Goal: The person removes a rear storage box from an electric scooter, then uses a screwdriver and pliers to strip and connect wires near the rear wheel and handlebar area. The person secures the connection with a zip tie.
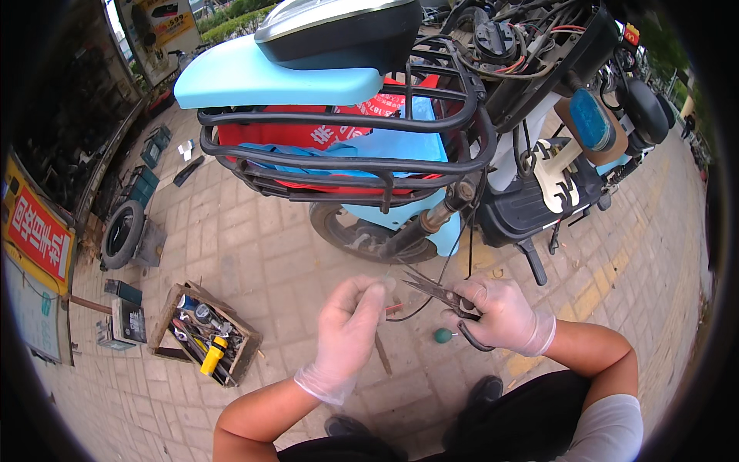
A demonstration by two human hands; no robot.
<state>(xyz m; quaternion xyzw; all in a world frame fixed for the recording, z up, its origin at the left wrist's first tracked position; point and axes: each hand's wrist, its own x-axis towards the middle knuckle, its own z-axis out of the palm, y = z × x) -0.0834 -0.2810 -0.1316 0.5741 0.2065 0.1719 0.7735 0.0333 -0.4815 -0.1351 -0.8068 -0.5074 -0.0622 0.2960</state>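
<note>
Both my hands wear thin clear gloves. My right hand [500, 312] grips a pair of dark scissors [439, 291] by the handles, with the blades pointing left and slightly parted. Just left of the blade tips, my left hand [350, 312] is closed in a pinch. A small, pale bit shows at its fingertips, too small to name. Beyond my hands stands an electric scooter with a black front basket [339, 165] and a light blue front fender [446, 235]. A thin black cable [443, 269] hangs from it behind the scissors.
A wooden toolbox [246, 358] full of tools, with a yellow flashlight [215, 354], stands on the paving at left. Past it are boxed batteries [123, 323] and a loose tire [123, 233]. A round green-handled thing [443, 336] lies below the scissors. The scooter's kickstand [533, 262] is at right.
</note>
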